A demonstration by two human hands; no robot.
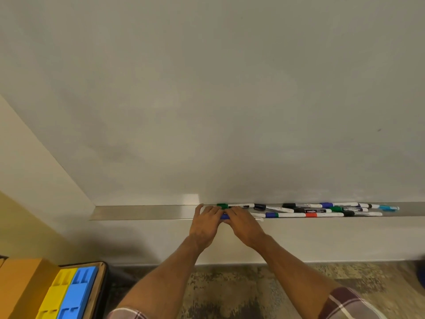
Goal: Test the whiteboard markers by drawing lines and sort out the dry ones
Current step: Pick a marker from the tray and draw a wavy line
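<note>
A blank whiteboard [230, 100] fills the upper view, with a metal tray [142, 212] along its lower edge. Several markers [317, 210] with green, blue, black, red and light-blue caps lie in the tray's right part. My left hand [204, 226] and my right hand [245, 226] meet at the tray's middle, both holding a blue-capped marker [225, 216] between them. Only a short blue piece of it shows between the fingers. A green-capped marker [222, 206] lies just behind the hands.
At the lower left stands an open case [101, 284] holding yellow and blue plastic inserts [69, 293], beside a brown cardboard box [20, 286]. Patterned carpet [230, 291] runs below the wall. The left stretch of the tray holds no markers.
</note>
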